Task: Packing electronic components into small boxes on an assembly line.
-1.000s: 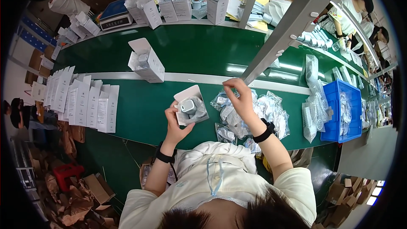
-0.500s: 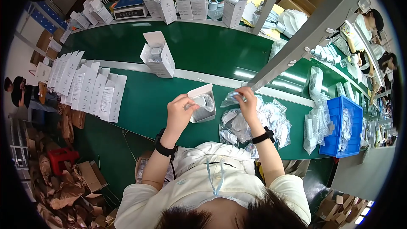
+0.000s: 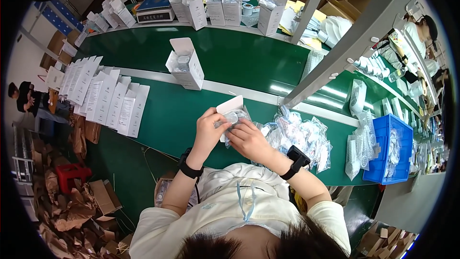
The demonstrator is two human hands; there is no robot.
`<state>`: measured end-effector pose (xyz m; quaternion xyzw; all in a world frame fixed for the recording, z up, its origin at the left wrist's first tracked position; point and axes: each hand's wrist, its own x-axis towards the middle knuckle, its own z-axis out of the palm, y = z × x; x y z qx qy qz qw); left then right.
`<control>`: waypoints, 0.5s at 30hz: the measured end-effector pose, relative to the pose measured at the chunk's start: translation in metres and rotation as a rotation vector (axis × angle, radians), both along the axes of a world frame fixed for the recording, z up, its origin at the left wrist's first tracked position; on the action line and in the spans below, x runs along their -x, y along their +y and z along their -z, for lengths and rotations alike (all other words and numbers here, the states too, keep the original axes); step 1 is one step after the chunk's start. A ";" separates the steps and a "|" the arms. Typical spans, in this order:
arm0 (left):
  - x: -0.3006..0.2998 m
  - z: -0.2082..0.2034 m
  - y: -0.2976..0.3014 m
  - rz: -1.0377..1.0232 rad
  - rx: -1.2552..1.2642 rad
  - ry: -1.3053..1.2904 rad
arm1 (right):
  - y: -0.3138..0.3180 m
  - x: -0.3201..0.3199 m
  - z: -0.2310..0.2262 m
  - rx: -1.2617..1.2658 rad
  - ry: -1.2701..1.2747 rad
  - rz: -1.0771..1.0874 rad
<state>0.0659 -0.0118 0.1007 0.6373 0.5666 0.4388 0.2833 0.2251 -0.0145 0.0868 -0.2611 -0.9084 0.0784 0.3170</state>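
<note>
The person wears a pale cream short-sleeved top with a light blue cord or strap running down its middle, and dark hair shows at the lower edge of the view. Both forearms are bare from the sleeves down to the fingers. A black band circles the wrist just behind the left hand (image 3: 207, 132), and a black wrist strap carrying a chunky rectangular black block sits just behind the right hand (image 3: 250, 141).
</note>
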 end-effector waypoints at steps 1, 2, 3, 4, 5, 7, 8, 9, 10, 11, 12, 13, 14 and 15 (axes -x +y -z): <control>-0.001 -0.002 -0.001 0.018 0.018 0.027 | -0.003 -0.003 -0.002 -0.003 -0.030 0.000; -0.002 -0.002 -0.003 0.031 0.039 0.053 | -0.006 -0.005 -0.011 -0.003 -0.061 -0.005; -0.004 -0.001 -0.005 0.027 0.043 0.050 | -0.008 -0.008 -0.019 -0.002 -0.093 -0.009; -0.004 0.000 -0.005 0.022 0.026 0.058 | -0.009 -0.011 -0.027 -0.001 -0.093 -0.012; -0.003 0.001 -0.005 0.018 0.009 0.067 | -0.009 -0.015 -0.036 -0.025 -0.070 0.080; -0.004 0.003 -0.006 0.010 -0.005 0.075 | -0.009 -0.024 -0.044 -0.072 -0.023 0.264; -0.005 0.003 -0.007 0.008 -0.005 0.064 | -0.010 -0.027 -0.038 -0.069 -0.023 0.260; -0.007 0.003 -0.007 0.012 -0.008 0.051 | -0.013 -0.032 -0.027 0.217 0.059 0.299; -0.009 0.003 -0.007 0.014 -0.010 0.038 | -0.017 -0.036 -0.016 0.503 0.142 0.333; -0.009 0.003 -0.006 0.015 -0.009 0.036 | -0.018 -0.038 -0.009 0.790 0.226 0.362; -0.008 0.004 -0.005 0.018 -0.013 0.050 | -0.019 -0.036 -0.009 0.790 0.226 0.365; -0.008 0.005 -0.004 0.020 -0.017 0.063 | -0.018 -0.032 -0.008 0.670 0.252 0.297; -0.008 0.005 -0.004 0.021 -0.020 0.077 | -0.018 -0.026 -0.008 0.550 0.276 0.228; -0.009 0.006 -0.005 0.022 -0.020 0.076 | -0.018 -0.021 -0.009 0.429 0.299 0.159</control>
